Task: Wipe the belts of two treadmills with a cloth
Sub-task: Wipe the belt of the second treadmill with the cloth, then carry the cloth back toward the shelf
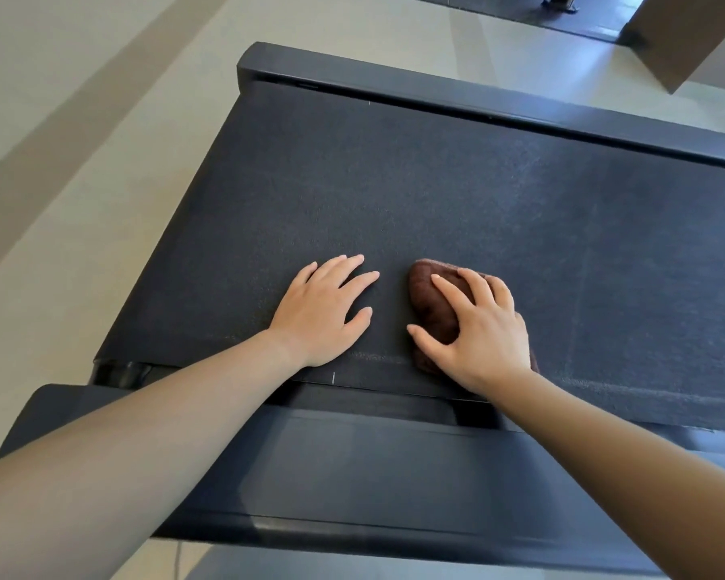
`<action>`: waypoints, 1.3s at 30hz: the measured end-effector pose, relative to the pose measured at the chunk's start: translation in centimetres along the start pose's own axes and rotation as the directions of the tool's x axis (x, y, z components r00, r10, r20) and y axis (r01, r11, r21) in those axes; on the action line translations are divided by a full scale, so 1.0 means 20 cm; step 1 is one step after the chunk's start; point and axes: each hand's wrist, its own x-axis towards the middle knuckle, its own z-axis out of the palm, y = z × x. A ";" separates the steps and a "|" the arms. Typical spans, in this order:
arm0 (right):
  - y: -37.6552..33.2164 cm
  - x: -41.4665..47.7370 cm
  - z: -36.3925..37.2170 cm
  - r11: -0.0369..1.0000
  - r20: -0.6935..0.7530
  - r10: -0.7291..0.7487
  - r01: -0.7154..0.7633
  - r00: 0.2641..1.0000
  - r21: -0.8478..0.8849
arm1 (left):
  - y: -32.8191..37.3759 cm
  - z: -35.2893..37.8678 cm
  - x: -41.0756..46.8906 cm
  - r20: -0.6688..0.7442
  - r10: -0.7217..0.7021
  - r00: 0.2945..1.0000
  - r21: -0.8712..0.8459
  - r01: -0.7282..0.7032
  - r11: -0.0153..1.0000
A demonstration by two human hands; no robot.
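A dark treadmill belt (415,190) fills the middle of the head view, running off to the right. My right hand (484,334) presses a bunched brown cloth (430,299) onto the belt near its near edge, fingers spread over the cloth. My left hand (323,309) lies flat on the belt just left of the cloth, fingers apart, holding nothing. A small gap of bare belt separates the two hands.
A dark side rail (352,466) runs along the near edge under my forearms, and another rail (478,98) borders the far side. Beige floor (80,140) lies to the left. A dark mat and a brown panel (679,39) show at the top right.
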 end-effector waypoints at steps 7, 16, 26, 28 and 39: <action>-0.04 0.12 0.02 0.997 -0.077 0.045 -0.039 0.996 0.067 | -0.05 -0.08 -0.02 0.067 -0.049 0.997 0.022 0.048 0.999; -0.27 0.14 -0.13 0.986 0.000 -0.018 0.017 1.000 0.168 | -0.26 -0.42 -0.22 0.051 -0.103 0.993 0.154 0.094 0.984; -1.26 0.19 -0.27 0.894 0.013 -0.338 0.317 0.941 0.316 | -0.69 -0.88 -0.78 -0.007 -0.418 0.909 0.128 0.415 0.901; -1.41 0.17 -0.27 0.881 0.046 -0.363 0.327 0.931 0.340 | -0.76 -0.97 -0.92 -0.004 -0.461 0.887 0.157 0.456 0.876; -2.17 -0.15 -0.79 0.776 0.193 -0.601 0.508 0.776 0.374 | -0.74 -1.69 -1.65 -0.057 -0.775 0.629 0.057 0.777 0.626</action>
